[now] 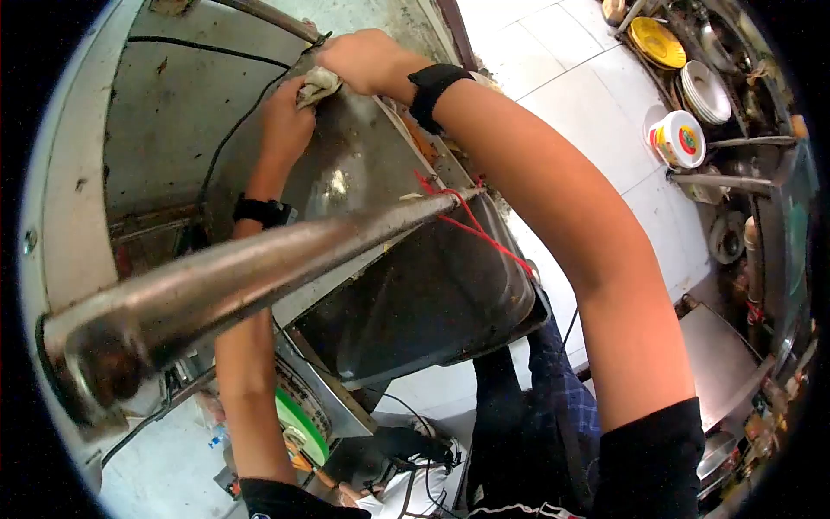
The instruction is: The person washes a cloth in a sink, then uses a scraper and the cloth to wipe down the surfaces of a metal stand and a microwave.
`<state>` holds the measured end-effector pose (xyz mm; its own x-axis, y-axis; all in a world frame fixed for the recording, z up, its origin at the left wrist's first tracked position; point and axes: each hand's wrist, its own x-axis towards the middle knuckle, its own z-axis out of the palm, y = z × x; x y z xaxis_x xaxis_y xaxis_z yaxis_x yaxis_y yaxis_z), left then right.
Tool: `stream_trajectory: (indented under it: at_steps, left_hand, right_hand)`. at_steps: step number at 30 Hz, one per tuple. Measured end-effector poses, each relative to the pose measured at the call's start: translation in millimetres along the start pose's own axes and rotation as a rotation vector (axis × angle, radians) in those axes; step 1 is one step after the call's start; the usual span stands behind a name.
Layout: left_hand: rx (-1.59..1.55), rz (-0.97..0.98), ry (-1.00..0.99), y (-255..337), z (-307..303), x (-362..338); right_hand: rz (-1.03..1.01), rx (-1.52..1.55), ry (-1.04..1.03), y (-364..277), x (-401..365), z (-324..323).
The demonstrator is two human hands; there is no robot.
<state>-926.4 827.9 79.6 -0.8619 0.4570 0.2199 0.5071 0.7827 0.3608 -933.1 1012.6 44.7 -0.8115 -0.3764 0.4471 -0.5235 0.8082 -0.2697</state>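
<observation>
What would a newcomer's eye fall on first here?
Probably the thick, shiny metal tube slanting across the foreground, with thin red string tied near its far end. Next, perhaps, the crumpled greyish cloth at the left hand, upper left of centre, and the round white tub with a colourful label at upper right.

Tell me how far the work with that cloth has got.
No part is clearly finished: the metal sheet shines in places, but that does not prove wiping. The cloth is in the left hand, the right hand close by. Dark spots on the side panel look left to do.
</observation>
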Motion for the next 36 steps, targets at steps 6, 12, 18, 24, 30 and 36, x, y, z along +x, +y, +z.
stream_trajectory:
  at_steps: [6, 12, 18, 24, 30, 36]
  left_hand:
    - [-0.017, 0.009, -0.006, 11, 0, -11]
    - [-0.017, -0.004, -0.015, 20, 3, -31]
    - [-0.178, -0.076, -0.21, 37, 4, -78]
    - [-0.313, -0.078, -0.222, 64, -15, -148]
    - [-0.35, -0.122, -0.393, 49, -51, -235]
    - [-0.25, -0.481, -0.038, 76, -126, -285]
  right_hand:
    - [0.051, 0.006, -0.111, -8, -12, -12]
    - [0.055, 0.031, -0.255, -15, -30, -28]
    - [-0.03, 0.21, -0.189, -21, -80, -41]
    - [0.056, 0.59, -0.345, -39, -136, -117]
    - [0.39, 0.78, -0.115, -16, -223, -187]
    - [0.724, 0.847, -0.051, -93, -337, -290]
